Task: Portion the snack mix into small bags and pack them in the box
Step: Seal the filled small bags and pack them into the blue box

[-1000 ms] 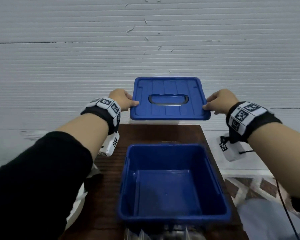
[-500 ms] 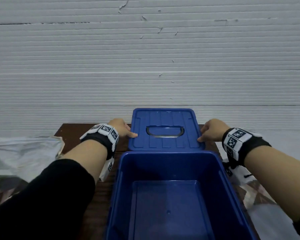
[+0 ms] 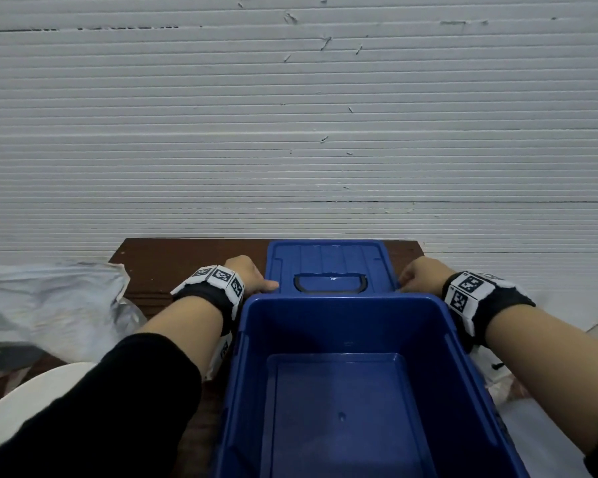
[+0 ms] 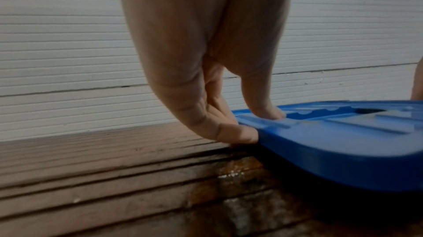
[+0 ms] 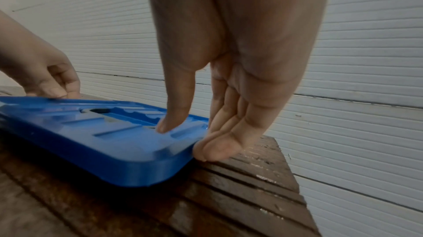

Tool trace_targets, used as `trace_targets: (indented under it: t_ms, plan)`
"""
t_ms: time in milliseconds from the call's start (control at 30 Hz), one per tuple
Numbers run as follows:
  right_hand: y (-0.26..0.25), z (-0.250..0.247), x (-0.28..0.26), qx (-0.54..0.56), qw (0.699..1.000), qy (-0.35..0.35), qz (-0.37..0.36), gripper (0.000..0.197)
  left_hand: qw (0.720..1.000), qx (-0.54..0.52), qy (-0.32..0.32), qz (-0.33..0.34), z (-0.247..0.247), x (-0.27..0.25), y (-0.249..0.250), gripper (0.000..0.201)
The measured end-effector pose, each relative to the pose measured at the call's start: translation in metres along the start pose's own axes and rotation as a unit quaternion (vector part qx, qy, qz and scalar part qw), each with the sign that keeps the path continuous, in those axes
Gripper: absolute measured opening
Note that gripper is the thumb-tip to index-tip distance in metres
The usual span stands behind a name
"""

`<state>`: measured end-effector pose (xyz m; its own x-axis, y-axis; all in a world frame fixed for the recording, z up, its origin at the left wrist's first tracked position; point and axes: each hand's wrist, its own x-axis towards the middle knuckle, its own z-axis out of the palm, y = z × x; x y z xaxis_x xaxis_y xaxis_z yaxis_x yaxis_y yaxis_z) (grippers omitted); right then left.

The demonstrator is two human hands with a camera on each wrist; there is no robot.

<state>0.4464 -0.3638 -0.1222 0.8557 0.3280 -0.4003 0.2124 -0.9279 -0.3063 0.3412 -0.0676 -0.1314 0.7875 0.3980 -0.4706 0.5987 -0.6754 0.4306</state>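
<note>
The left hand (image 4: 206, 60) is pinching the left short edge of the blue lid (image 4: 343, 143), thumb lying on the ribbed top and fingers (image 4: 231, 132) curling under the rim. The right hand (image 5: 233, 56) is mirroring it on the opposite edge, thumb tip pressing on the top surface and fingers (image 5: 215, 148) tucking beneath the rim. In the head view both forearms are reaching forward along either side of the open blue box (image 3: 346, 374), wrists wearing black bands with printed marker tags, the left hand (image 3: 247, 276) and right hand (image 3: 420, 277) sitting level with each other.

The lid (image 3: 328, 267) is lying flat-side up with its recessed handle showing, just behind the box and close above or on the brown slatted table (image 3: 187, 267); whether it is fully touching the wood I cannot tell. The box is sitting nearest the person, its inside showing only bare blue floor.

Beyond the lid's far edge a white ribbed wall (image 3: 290, 132) is rising close behind the table. Left of the left forearm, crumpled white plastic (image 3: 56, 305) is lying off the table's edge.
</note>
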Motion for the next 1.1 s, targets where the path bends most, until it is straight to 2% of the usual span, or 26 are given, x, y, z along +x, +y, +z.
trace_targets:
  t_ms: [100,200,333,433,567,633,800,933,1100]
  plan:
    - [0.000,-0.006,-0.008,0.044,0.999,0.023,-0.018,0.049,0.998,-0.058,0.018,-0.004,-0.003,-0.001,0.001,0.044]
    - [-0.002,-0.015,-0.016,0.086,0.995,0.044,-0.033,0.046,0.996,-0.085,0.024,-0.005,-0.009,-0.008,0.001,0.044]
    - [-0.005,-0.033,-0.032,0.110,0.991,0.063,-0.040,0.041,0.993,-0.113,0.032,0.030,-0.024,-0.023,0.005,0.045]
    - [-0.008,-0.051,-0.055,0.114,0.989,0.075,-0.056,0.038,0.988,-0.136,0.040,0.056,-0.037,-0.047,0.017,0.042]
    - [-0.018,-0.070,-0.102,0.141,0.983,0.086,-0.086,0.024,0.985,-0.142,0.052,0.082,-0.049,-0.090,0.030,0.039]
    - [-0.023,-0.072,-0.129,0.160,0.978,0.089,-0.101,0.027,0.982,-0.150,0.058,0.097,-0.048,-0.114,0.032,0.038]
    - [-0.034,-0.051,-0.205,0.191,0.969,0.080,-0.137,0.025,0.980,-0.121,0.081,0.132,-0.030,-0.183,0.030,0.038]
    - [-0.040,-0.015,-0.265,0.185,0.967,0.047,-0.168,0.019,0.981,-0.092,0.069,0.153,-0.007,-0.237,0.023,0.038]
    - [-0.040,0.030,-0.330,0.164,0.967,0.035,-0.193,0.029,0.983,-0.021,0.052,0.175,0.024,-0.293,0.007,0.040]
